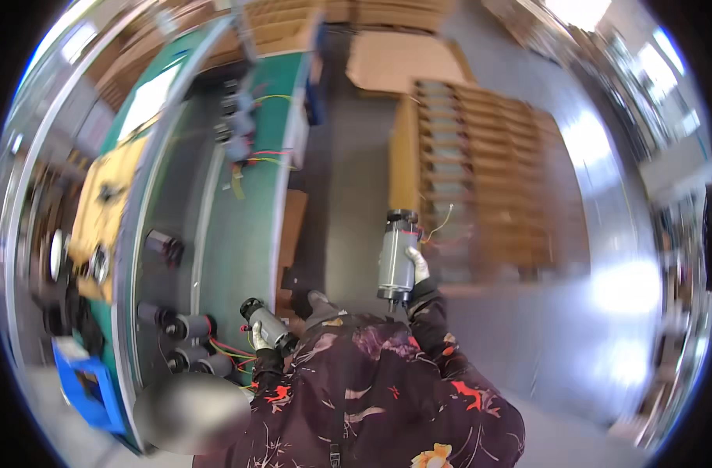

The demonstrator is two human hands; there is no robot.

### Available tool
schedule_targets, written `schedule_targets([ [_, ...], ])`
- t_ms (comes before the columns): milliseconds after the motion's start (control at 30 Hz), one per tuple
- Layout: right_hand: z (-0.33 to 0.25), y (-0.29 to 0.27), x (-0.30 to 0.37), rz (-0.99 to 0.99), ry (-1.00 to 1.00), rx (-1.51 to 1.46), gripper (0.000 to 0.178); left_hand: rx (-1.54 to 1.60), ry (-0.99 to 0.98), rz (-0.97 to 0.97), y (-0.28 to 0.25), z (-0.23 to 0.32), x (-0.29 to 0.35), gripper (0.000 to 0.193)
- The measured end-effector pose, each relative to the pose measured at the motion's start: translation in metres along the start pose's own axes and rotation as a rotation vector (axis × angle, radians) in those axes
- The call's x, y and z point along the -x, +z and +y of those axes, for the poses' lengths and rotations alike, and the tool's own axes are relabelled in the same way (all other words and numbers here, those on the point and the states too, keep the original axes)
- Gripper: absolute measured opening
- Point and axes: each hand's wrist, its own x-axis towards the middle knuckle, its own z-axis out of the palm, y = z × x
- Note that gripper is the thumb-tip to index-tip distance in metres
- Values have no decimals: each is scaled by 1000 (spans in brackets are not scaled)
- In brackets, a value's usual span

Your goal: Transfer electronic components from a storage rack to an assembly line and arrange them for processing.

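In my right hand [418, 265] is a grey cylindrical electric motor [396, 261] with black end caps. It stands roughly lengthwise before me, beside the near left corner of a stacked cardboard box, and thin yellow and red wires trail from it to the right. My left hand [259, 337], gloved in white like the right, is closed around a second grey motor [271, 326]. That one is tilted, near the edge of the green workbench [246, 234]. Both hands' fingers are partly hidden behind the motors.
Several more motors [190, 326] with coloured wires lie at the near left, and others [235, 125] stand in a row farther up the bench. A conveyor [176, 156] runs alongside. Divided cardboard boxes [488, 171], smeared by motion, are at the right. A blue bin [90, 394] sits at the lower left.
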Motion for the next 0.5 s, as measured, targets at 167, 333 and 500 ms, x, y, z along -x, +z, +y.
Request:
schedule_targets([
  [167, -46, -145, 186, 185, -325, -125, 64, -375, -328, -257, 54, -56, 55, 53],
  [333, -53, -249, 278, 537, -531, 16, 50, -593, -540, -316, 87, -122, 129, 52],
  [500, -116, -298, 276, 637, -456, -2, 48, -699, -716, -347, 121, -196, 163, 50],
])
